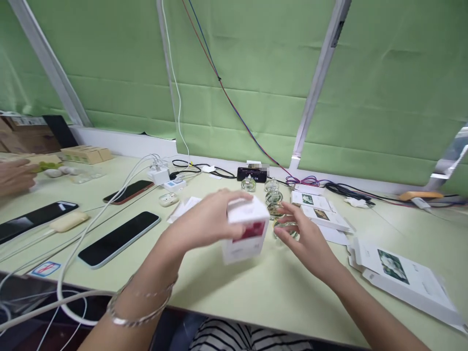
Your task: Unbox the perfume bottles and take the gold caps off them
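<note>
The left hand [208, 219] holds a white box [245, 246] with a red picture, near the middle of the surface [234, 295]; the right hand [305, 239] is open, fingers bent a little, by the small glass things [273, 197]; I cannot tell if they touch

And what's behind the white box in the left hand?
Beyond the white box in the left hand, a glass piece and a black digital display show. Whatever lies directly behind the box is covered.
</note>
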The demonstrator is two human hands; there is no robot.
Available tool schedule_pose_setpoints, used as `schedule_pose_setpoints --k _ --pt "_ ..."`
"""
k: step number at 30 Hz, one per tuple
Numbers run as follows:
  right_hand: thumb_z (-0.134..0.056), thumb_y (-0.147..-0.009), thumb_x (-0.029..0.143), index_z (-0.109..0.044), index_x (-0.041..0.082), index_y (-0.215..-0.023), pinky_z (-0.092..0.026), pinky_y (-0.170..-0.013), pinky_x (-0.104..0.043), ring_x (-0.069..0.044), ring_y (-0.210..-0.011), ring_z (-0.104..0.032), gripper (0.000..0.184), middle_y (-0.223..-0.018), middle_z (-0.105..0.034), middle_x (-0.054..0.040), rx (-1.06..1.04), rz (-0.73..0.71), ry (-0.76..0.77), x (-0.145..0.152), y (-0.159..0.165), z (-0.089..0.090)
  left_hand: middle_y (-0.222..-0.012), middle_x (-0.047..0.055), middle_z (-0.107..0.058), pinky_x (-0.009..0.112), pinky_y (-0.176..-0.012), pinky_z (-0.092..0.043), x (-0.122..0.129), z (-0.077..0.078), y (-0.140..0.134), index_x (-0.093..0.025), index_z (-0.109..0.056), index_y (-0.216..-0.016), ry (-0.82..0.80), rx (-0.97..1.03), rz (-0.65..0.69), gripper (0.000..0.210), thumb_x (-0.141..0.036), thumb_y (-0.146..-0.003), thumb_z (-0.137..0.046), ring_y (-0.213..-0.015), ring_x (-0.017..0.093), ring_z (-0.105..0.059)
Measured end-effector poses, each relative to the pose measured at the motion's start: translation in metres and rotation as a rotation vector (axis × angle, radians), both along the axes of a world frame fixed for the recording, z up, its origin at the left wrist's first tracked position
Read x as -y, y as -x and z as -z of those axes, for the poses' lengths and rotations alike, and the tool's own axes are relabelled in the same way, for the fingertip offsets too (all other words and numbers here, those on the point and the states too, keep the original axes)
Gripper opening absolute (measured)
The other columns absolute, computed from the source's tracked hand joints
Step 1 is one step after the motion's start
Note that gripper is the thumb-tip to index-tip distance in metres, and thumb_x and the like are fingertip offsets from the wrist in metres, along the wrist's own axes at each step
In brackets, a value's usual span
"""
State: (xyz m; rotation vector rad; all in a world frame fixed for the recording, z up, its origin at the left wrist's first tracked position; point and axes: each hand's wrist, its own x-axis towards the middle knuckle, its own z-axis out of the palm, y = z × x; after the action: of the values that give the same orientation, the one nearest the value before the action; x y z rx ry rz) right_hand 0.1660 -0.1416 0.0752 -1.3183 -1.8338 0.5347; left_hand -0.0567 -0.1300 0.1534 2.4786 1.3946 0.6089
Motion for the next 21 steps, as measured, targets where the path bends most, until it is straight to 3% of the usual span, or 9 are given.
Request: schedule_pose_setpoints --k 3,10,17,21 --pt "-0.046 -0.083 0.041 -0.034 0.023 -0.126 -0.052 -0.08 -0.037 -0.018 -0.093 -0.058 0.048 -0.117 -0.054 -0.0088 0.018 0.03 0.01 0.012 -0.012 0.004 -0.117 0.001 -0.056 0.03 -0.085 -0.043 0.014 0.014 0.028 -0.031 -0.048 -0.123 0.101 -0.174 0.058 0.061 -0.028 -0.062 -0.059 -0.104 0.023 -0.053" --pt "-0.044 -0.083 0.045 -0.037 0.022 -0.122 -0.051 -0.08 -0.039 -0.019 -0.089 -0.06 0.046 -0.112 -0.057 -0.0091 0.05 0.108 0.057 0.022 -0.034 0.015 -0.137 0.009 -0.039 0.035 -0.098 -0.036 -0.008 0.029 0.088 -0.016 -0.036 -0.133 0.182 -0.343 -0.249 0.071 -0.039 -0.067 -0.052 -0.122 0.029 -0.04" --pt "-0.042 -0.084 0.043 -0.037 0.023 -0.122 -0.051 -0.079 -0.039 -0.018 -0.087 -0.061 0.043 -0.109 -0.059 -0.008 0.072 0.095 0.08 0.021 -0.033 0.024 -0.138 0.011 -0.038 0.029 -0.098 -0.036 -0.074 0.031 0.086 -0.01 -0.031 -0.134 0.218 -0.37 -0.254 0.075 -0.026 -0.063 -0.048 -0.124 0.026 -0.038" --pt "-0.042 -0.084 0.041 -0.037 0.023 -0.122 -0.05 -0.082 -0.038 -0.017 -0.088 -0.06 0.042 -0.108 -0.059 -0.0065 0.068 0.086 0.105 0.018 -0.028 0.027 -0.139 0.005 -0.036 0.029 -0.101 -0.032 -0.118 0.034 0.083 -0.019 -0.03 -0.134 0.241 -0.313 -0.219 0.074 -0.022 -0.062 -0.047 -0.128 0.023 -0.032"
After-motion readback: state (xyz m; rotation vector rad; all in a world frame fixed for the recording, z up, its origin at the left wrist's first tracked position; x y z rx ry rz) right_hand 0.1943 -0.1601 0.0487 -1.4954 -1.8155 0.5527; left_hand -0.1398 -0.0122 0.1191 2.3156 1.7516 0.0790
